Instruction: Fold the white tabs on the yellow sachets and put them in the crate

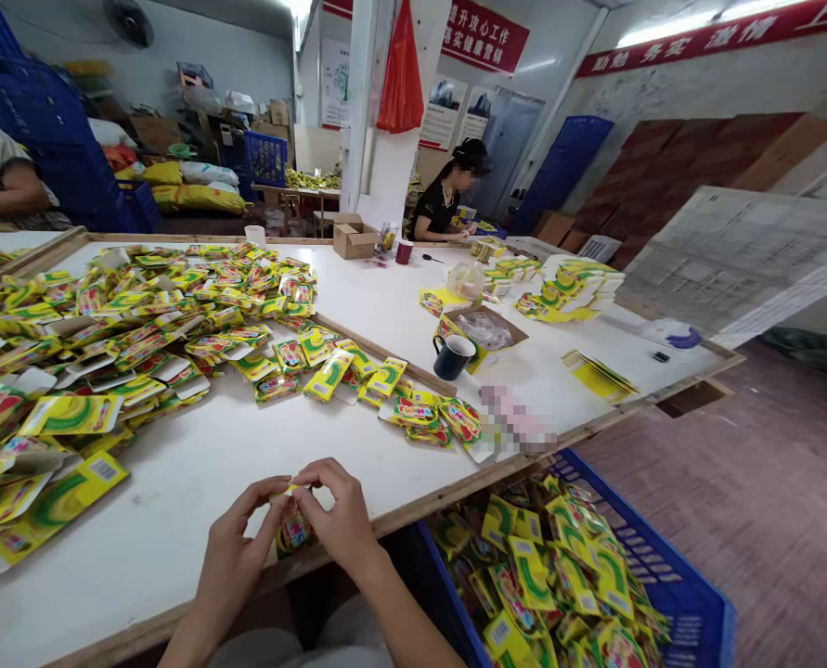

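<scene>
Near the table's front edge, both hands pinch the top end of one small yellow carton [293, 529] with a coloured print on its front. My left hand [239, 543] has thumb and forefinger at the carton's upper left. My right hand [338, 515] grips the same end from the right, fingertips close to the left ones. The carton stands roughly upright, its lower part near the table edge. Fingers partly hide its top, so I cannot tell whether the flap is closed. To the left spreads a large heap of similar yellow cartons [124, 343].
A blue crate [691, 584] full of cartons stands below the table edge at right. A dark mug [453, 356], an open box [503, 334] with plastic, flat yellow cards [600, 375] and stacked cartons [573, 283] lie on the table [197, 482]. Another person [441, 204] works across it.
</scene>
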